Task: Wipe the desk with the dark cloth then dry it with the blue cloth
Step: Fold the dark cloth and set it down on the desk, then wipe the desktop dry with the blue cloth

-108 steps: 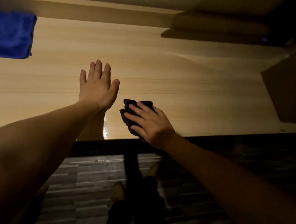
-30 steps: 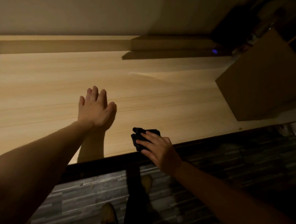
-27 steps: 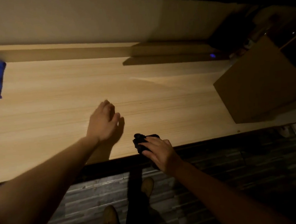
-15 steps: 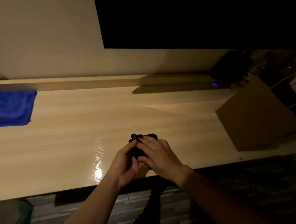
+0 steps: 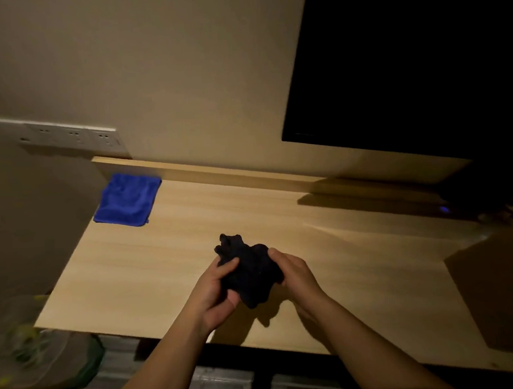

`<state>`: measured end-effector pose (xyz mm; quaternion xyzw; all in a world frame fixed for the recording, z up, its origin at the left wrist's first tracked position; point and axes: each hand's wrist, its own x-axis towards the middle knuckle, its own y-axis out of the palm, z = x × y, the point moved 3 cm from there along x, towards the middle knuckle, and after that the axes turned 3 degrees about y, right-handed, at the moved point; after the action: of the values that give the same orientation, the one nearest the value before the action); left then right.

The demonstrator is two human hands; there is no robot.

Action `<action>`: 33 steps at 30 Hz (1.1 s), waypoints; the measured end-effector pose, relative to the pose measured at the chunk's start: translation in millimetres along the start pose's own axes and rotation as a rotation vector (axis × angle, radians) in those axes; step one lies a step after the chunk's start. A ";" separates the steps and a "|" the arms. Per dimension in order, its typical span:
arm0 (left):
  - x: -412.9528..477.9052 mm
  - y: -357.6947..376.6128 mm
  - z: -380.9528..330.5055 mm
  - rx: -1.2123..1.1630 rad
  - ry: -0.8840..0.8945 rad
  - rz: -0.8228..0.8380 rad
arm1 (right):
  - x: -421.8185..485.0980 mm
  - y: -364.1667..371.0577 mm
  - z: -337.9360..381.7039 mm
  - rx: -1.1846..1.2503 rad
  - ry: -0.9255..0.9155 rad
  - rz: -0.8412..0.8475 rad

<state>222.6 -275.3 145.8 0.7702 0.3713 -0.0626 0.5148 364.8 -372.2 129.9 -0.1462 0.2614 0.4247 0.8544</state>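
Observation:
The dark cloth [image 5: 248, 269] is bunched up and held just above the middle of the light wooden desk [image 5: 139, 272]. My left hand [image 5: 215, 297] grips its left and lower side. My right hand [image 5: 294, 275] grips its right side. The blue cloth [image 5: 128, 200] lies flat at the desk's far left corner, well away from both hands.
A brown cardboard box [image 5: 502, 295] stands on the desk's right end. A dark screen [image 5: 407, 62] hangs on the wall above, with a power strip [image 5: 69, 136] at the left. A bin with a plastic liner [image 5: 42, 358] sits on the floor at the left.
My left hand left the desk surface and joined my right hand on the dark cloth, which both have lifted off the desk's front edge. The view tilted up toward the wall.

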 end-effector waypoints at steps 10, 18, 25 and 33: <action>38.2 -108.1 -144.7 0.305 -0.007 -0.093 | 65.1 161.1 27.8 0.087 0.003 -0.105; 140.0 -138.9 -252.2 0.789 0.108 -0.195 | 169.2 220.5 90.8 -0.068 -0.116 -0.319; 162.0 -195.8 -319.5 1.816 0.456 -0.260 | 150.2 211.4 29.6 -0.782 -0.086 -0.436; 220.5 -227.7 -332.7 2.308 0.422 0.009 | 112.7 215.5 -69.6 -1.261 -0.053 -0.270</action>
<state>140.5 160.2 24.0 0.7768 0.1697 -0.2314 -0.5605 226.1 -203.3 2.5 -0.6414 -0.0804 0.3889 0.6565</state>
